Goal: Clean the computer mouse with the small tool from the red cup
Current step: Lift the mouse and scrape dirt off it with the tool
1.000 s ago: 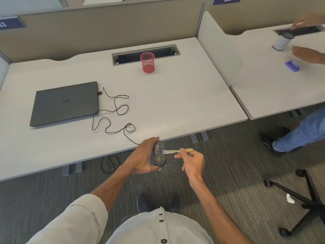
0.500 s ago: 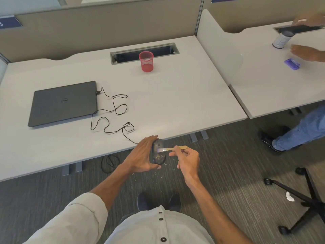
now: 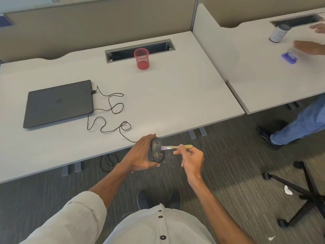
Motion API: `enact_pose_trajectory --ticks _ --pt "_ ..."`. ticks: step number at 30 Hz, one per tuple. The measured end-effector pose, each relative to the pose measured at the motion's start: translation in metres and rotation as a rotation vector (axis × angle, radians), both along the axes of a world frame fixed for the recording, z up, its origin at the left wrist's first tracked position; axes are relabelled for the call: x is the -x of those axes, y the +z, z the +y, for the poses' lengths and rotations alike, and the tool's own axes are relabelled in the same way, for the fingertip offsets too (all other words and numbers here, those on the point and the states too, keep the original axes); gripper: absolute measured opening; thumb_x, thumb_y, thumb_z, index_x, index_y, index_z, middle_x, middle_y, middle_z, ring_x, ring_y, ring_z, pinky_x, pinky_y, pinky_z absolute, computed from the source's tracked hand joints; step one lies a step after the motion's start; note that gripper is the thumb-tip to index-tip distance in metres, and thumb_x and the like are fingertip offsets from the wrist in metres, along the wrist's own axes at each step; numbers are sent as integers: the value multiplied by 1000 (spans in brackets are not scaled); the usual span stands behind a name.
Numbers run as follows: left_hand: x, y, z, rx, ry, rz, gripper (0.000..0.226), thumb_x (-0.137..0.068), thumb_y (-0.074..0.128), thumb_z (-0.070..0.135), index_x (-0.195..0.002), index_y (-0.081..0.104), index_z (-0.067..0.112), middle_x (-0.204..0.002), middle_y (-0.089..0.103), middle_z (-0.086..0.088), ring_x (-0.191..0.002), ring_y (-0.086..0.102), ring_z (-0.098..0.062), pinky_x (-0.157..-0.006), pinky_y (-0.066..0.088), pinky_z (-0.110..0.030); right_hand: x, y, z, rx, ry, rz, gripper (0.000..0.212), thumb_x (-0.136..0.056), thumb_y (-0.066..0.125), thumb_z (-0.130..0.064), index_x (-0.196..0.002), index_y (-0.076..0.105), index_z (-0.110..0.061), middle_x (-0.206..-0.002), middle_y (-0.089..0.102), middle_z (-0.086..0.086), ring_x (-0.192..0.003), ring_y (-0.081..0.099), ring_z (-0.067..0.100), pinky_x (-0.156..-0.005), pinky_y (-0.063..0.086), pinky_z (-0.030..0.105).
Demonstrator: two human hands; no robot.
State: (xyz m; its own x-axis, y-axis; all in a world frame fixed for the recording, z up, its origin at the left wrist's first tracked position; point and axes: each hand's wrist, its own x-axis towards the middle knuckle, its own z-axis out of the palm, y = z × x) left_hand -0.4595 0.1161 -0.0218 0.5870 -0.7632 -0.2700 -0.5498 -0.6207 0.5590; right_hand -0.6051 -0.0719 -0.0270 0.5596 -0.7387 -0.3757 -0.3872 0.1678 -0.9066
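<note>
My left hand (image 3: 140, 154) grips a black computer mouse (image 3: 156, 150), tilted on its side just off the desk's front edge, with yellowish crumbs on its lower part. My right hand (image 3: 191, 159) pinches a small brush (image 3: 173, 147) with a tan handle and pale purple bristles. The bristles touch the mouse's upper surface. The mouse's thin black cable (image 3: 107, 118) snakes across the desk to a shut dark laptop (image 3: 58, 103). A red mesh cup (image 3: 141, 59) stands at the back of the desk.
The white desk (image 3: 175, 95) has a cable slot (image 3: 139, 50) behind the cup. Crumbs lie on the carpet (image 3: 163, 162) below the mouse. On the neighbouring desk at right, another person's hands (image 3: 309, 47) move near a can (image 3: 279, 33) and a purple object (image 3: 289, 58). A chair base (image 3: 306, 192) stands at right.
The brush has shifted slightly along the mouse while my left hand keeps holding it. The view has tilted a little. The other person's hands moved near the can.
</note>
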Motion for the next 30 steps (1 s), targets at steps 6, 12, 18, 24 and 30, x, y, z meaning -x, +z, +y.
enact_pose_trajectory --ticks 6,12,18,24,30 --pt "-1 2 -4 -1 17 -2 129 -75 93 64 -171 21 17 -173 34 -3 -159 37 -20 -134 33 -43 -1 -2 10 13 55 2 14 -104 76 -30 -91 82 -30 -77 85 -6 -46 58 2 -43 46 24" --pt "-2 1 -1 0 26 1 129 -75 93 65 -171 21 16 -173 34 -4 -158 37 -20 -134 33 -43 12 -11 -4 21 -31 97 15 -104 76 -28 -91 83 -24 -74 84 -7 -58 63 11 -64 52 37" --pt "-1 1 -2 2 33 -2 130 -75 92 67 -171 21 16 -172 36 -5 -156 39 -20 -133 34 -42 11 -5 -3 2 10 -33 27 -105 75 -29 -80 85 -35 -79 85 -4 -55 54 19 -51 41 30" --pt "-2 4 -4 14 48 -7 128 -76 93 65 -170 22 17 -169 39 -4 -154 42 -20 -132 36 -43 0 -2 15 56 92 -58 22 -104 76 -29 -85 83 -35 -79 85 -8 -53 64 -3 -56 46 22" --pt "-3 6 -2 10 47 -18 128 -75 92 67 -170 22 17 -171 38 -3 -155 41 -21 -131 37 -44 12 -15 5 83 61 47 17 -103 77 -31 -92 86 -22 -76 84 -11 -50 62 -4 -56 43 23"
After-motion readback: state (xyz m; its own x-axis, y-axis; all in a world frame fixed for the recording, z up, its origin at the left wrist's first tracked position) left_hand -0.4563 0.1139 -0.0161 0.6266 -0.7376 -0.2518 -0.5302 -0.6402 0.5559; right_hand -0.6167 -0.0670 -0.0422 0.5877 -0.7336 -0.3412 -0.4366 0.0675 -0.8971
